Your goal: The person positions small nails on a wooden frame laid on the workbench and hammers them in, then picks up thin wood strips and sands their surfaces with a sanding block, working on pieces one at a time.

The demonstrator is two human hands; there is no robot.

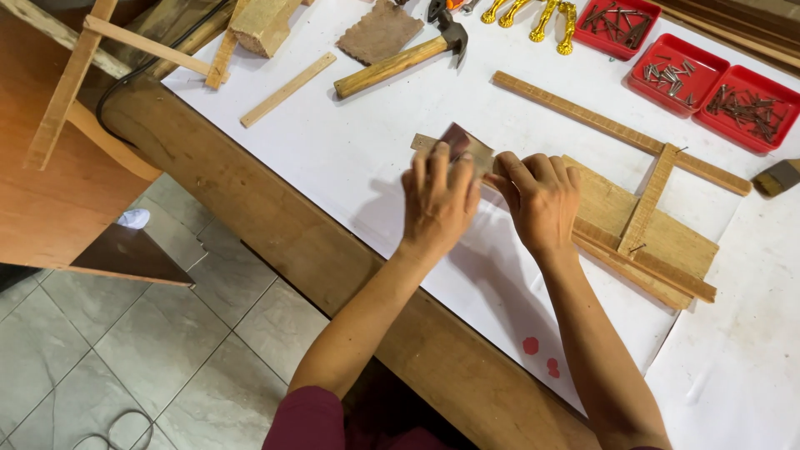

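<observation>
Mid-frame, sanding step: my left hand (439,202) pinches sandpaper (457,139) on the thin wood strip (427,142); right hand (540,198) grips the strip. Next move needs steady back-and-forth strokes, I judge.

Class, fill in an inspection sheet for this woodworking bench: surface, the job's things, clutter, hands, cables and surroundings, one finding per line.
Surface: wooden bench covered with white paper; red spots near its front edge.
Job's things: thin wood strip with a brown sandpaper piece on it; both hands on them.
Clutter: hammer, loose stick, long slat, nailed wooden frame, three red trays of nails, gold fittings, brown pad.
Hands: left hand presses the sandpaper; right hand grips the strip beside it.
Cables: black cable along the bench's far left corner; thin loop on the floor.
Surroundings: grey tiled floor, wooden furniture at left.
</observation>
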